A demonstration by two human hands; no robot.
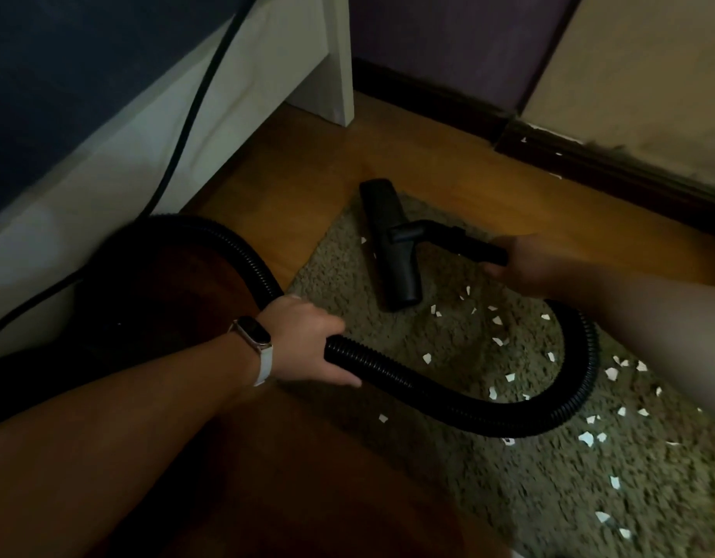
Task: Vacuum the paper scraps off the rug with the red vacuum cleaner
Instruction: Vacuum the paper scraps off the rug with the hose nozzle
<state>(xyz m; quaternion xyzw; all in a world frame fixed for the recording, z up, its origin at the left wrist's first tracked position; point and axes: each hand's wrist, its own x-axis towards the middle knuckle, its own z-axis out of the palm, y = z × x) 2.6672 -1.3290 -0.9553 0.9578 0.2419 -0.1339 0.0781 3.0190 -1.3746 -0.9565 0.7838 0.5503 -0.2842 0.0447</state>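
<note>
- Currently the right hand (521, 263) grips the black wand (478, 249) just behind the floor head (392, 243), fingers curled round the tube.
- The left hand (307, 340) clamps the corrugated hose (428, 390), fingers and thumb wrapped round it.
- The floor head rests flat at the far corner of the rug (509, 497). Its long axis runs from the far edge toward the person, crosswise to the wand.
- Governing relation: the paper scraps (497, 320) begin just beside the near end of the floor head and spread from there toward the right and near edges of the rug. The right hand is the nearer hand to the head and steers it. The next stroke probably has to draw the head toward the near right.
- The hose lies in a U across the middle of the rug, with scraps inside and outside the loop. The left hand will likely need to lift it clear of the stroke path.
- The red vacuum cleaner (166, 292) sits off the left edge of the rug, in shadow; its outline is unclear.
- Surface: a shaggy green rug on a wooden floor (307, 175).
- Room: a white furniture panel (247, 114), a dark power cord (194, 94) and a dark skirting board (589, 167), all in dim light.
- Progress estimate: early, since most scraps remain on the rug.
</note>
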